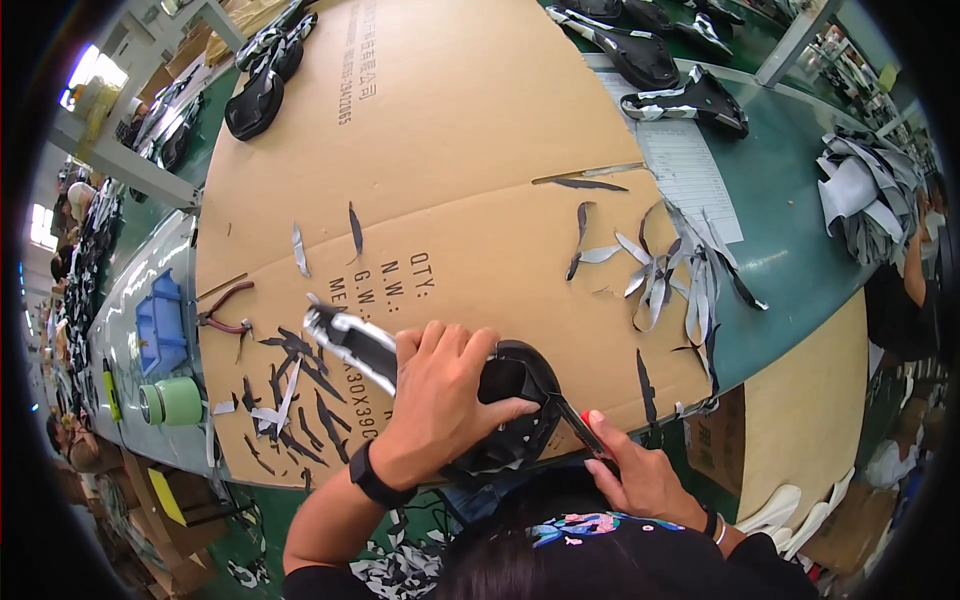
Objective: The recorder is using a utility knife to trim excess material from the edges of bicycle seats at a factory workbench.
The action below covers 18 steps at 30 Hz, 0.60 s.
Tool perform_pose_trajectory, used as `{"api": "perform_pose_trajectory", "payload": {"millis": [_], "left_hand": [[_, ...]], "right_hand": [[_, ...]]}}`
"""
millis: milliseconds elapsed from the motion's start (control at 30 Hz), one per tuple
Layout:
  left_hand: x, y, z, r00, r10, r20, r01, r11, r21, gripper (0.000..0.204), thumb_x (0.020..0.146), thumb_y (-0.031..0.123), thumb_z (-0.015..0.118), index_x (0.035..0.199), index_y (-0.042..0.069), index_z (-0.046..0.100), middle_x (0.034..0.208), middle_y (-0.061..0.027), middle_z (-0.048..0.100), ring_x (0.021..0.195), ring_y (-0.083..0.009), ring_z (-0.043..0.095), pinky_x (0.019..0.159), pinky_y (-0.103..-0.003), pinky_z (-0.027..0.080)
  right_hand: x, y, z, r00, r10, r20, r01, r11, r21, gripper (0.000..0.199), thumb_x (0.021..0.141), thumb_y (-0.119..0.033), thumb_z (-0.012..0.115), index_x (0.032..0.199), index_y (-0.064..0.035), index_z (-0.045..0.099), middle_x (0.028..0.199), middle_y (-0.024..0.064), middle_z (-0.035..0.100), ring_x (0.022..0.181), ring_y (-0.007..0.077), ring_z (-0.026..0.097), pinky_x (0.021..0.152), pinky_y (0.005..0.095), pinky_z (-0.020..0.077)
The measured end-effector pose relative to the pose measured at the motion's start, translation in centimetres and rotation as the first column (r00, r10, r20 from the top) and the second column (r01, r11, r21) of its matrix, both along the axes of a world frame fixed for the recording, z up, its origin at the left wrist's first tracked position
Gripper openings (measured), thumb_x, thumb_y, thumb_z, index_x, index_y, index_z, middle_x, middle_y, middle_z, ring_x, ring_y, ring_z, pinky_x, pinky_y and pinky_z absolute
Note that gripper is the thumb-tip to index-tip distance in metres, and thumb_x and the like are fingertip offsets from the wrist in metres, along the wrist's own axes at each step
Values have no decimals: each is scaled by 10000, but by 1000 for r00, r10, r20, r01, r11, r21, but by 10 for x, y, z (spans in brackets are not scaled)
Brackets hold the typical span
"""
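My left hand (440, 400) lies over a black shoe upper (520, 375), fingers bent and thumb pressed on it. A long piece with a white edge (350, 340) reaches out to the left from under the hand. In my right hand (640, 475) is a slim dark tool (575, 425) with a red part by the fingers; its exact kind is unclear. The tool's tip meets the upper's right edge, close to my left thumb. The lower side of the upper is partly hidden at the table edge.
Cardboard (480, 130) covers the table. Black scraps (320, 415) lie left, grey and black strips (690, 275) right. Red-handled pliers (228, 310), a blue bin (160, 325) and a green jar (172, 402) stand left. More shoe uppers (640, 55) lie at the back. Another person's arm (915, 265) is far right.
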<state>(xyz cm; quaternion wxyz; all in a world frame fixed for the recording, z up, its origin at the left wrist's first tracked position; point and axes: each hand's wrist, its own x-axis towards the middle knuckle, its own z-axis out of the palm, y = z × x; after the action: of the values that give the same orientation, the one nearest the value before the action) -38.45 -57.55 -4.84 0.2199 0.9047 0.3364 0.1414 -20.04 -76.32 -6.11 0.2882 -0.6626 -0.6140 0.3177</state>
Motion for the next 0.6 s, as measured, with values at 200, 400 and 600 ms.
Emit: {"api": "perform_pose_trajectory", "payload": {"millis": [200,400,600], "left_hand": [[1,-41,30,974,199,-107,-183,973,139,582,602,368,842,1017,59,575,823,-79,516,849,-258,480,773,-390,308],[-1,-47,20,966,258,-34,-250,957,146,540,628,378,831,1003,78,583,816,-75,524,842,-259,492,774,-392,311],[-2,-52,-6,851,516,92,-519,855,4,551,661,421,826,1057,102,615,885,-56,556,927,-260,507,812,-408,327]], "right_hand": [[-4,54,19,968,-149,-202,178,975,132,600,830,-67,689,1362,10,422,1032,184,662,809,350,667,714,382,546],[-14,98,3,997,44,59,-65,901,428,568,730,-8,677,1265,25,488,947,199,636,812,369,636,687,434,519],[5,99,2,936,-269,-227,301,946,121,406,773,-33,638,1170,0,557,785,123,588,639,196,575,612,323,476]]}}
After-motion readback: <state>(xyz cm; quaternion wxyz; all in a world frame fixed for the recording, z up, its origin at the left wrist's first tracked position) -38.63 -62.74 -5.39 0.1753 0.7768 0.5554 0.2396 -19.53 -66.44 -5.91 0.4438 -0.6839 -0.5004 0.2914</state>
